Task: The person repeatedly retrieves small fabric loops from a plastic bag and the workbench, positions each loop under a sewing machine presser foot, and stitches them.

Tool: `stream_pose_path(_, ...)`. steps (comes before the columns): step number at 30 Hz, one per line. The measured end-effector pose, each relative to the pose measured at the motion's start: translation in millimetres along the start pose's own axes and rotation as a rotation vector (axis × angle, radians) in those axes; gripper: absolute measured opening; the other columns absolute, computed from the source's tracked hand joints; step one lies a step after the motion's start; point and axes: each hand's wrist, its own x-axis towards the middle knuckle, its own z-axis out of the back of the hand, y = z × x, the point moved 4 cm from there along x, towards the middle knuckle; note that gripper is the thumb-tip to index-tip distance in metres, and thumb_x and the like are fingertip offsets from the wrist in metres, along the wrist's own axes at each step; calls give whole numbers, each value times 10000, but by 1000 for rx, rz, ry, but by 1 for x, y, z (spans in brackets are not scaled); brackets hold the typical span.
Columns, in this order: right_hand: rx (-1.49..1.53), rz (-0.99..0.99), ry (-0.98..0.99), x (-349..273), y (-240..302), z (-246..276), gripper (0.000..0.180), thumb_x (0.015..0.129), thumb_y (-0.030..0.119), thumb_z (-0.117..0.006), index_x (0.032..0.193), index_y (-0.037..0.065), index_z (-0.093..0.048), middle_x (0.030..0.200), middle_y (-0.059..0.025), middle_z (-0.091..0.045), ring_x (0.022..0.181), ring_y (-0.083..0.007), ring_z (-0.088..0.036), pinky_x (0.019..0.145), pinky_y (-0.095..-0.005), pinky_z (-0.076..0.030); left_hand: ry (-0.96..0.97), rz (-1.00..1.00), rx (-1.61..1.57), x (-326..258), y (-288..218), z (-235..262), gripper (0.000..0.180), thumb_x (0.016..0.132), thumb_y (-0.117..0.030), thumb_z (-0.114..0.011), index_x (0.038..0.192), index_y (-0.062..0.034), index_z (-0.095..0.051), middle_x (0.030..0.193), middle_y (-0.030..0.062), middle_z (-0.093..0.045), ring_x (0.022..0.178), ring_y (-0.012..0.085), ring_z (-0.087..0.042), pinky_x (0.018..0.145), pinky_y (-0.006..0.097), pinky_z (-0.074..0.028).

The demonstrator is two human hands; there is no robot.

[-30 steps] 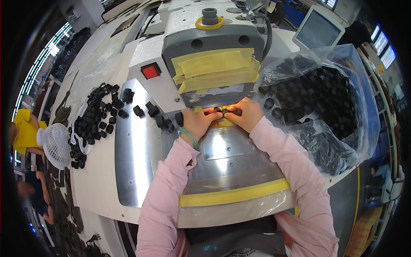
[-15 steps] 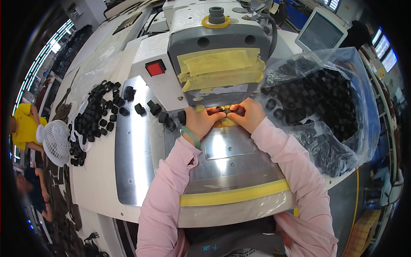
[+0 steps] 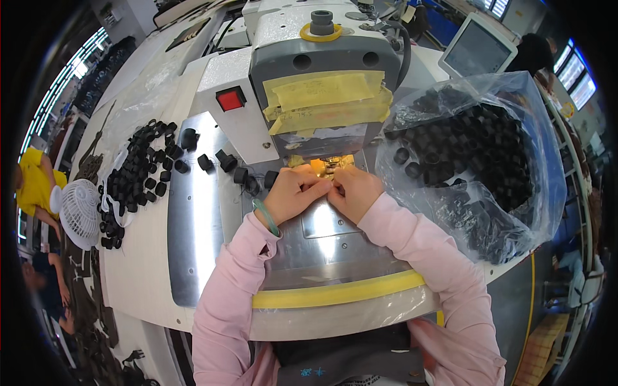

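Both my hands meet under the grey machine head point(image 3: 322, 71), which is patched with yellow tape. My left hand point(image 3: 293, 196), with a green bangle at the wrist, and my right hand point(image 3: 354, 188) touch fingertip to fingertip. They pinch a small dark piece point(image 3: 329, 168) on the shiny metal bed point(image 3: 335, 238), in the lit spot below the head. My fingers hide most of the piece. Several black ring-shaped pieces point(image 3: 225, 161) lie in a row just left of my left hand.
A heap of the black pieces point(image 3: 132, 180) sits at the left; more fill a clear plastic bag point(image 3: 476, 148) at the right. A red switch point(image 3: 230, 100), a monitor point(image 3: 479, 48), a small white fan point(image 3: 80, 212), a person in yellow point(image 3: 35, 183). Yellow tape point(image 3: 335, 294) lines the bed's near edge.
My hands have drawn a little closer together, so the fingertips now touch under the machine head. Nothing else has visibly moved.
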Motion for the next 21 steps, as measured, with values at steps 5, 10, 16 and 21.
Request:
stream_pose_path(5,-13,14,-58,-13,11,3,142,704,179,-585,755,68,-513,741,-92,-511,633,-273,-559,547,-362,-463,65,-53,-94,-1,1,-1,156,738,-182,-614,762,-29,-636,541,100,-497,496,174,-468,463,280,-358)
stream_pose_path(10,-58,321,-322,-10,11,19,98,723,131,-583,773,79,-517,747,-83,-493,607,-264,-554,499,-336,-461,22,-62,26,-2,-1,-3,140,716,-111,-590,821,-30,-635,587,105,-519,481,168,-478,483,264,-388)
stream_pose_path(16,-15,168,-182,-5,5,5,123,736,145,-579,827,78,-533,748,-99,-499,600,-277,-554,524,-341,-470,44,39,-55,-3,2,-2,144,723,-44,-589,860,-16,-625,638,51,-481,550,109,-432,518,235,-360)
stream_pose_path(21,-24,-140,-90,9,-15,-1,211,696,213,-613,786,52,-510,799,-120,-541,655,-323,-565,580,-394,-468,25,59,-56,0,-3,-4,165,723,-56,-581,877,-29,-631,693,72,-542,588,126,-493,543,236,-393)
